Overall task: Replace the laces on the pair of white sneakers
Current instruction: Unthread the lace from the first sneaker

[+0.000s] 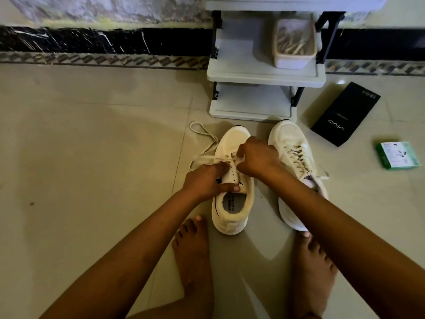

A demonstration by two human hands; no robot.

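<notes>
On the tiled floor, the right-hand white lace-up sneaker [296, 166] looks fully laced, while the left white sneaker [232, 180] has mostly bare eyelets, the left hand [207, 180] gripping its side, the right hand [257, 157] pinching its cream cord lace [204, 143]; a translucent plastic tub [294, 43] of pale sticks sits on the grey shelf unit [264, 74].

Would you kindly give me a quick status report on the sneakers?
Left hand holds left sneaker; right hand pinches its lace at the eyelets. Right sneaker laced. Nothing in the way.
</notes>
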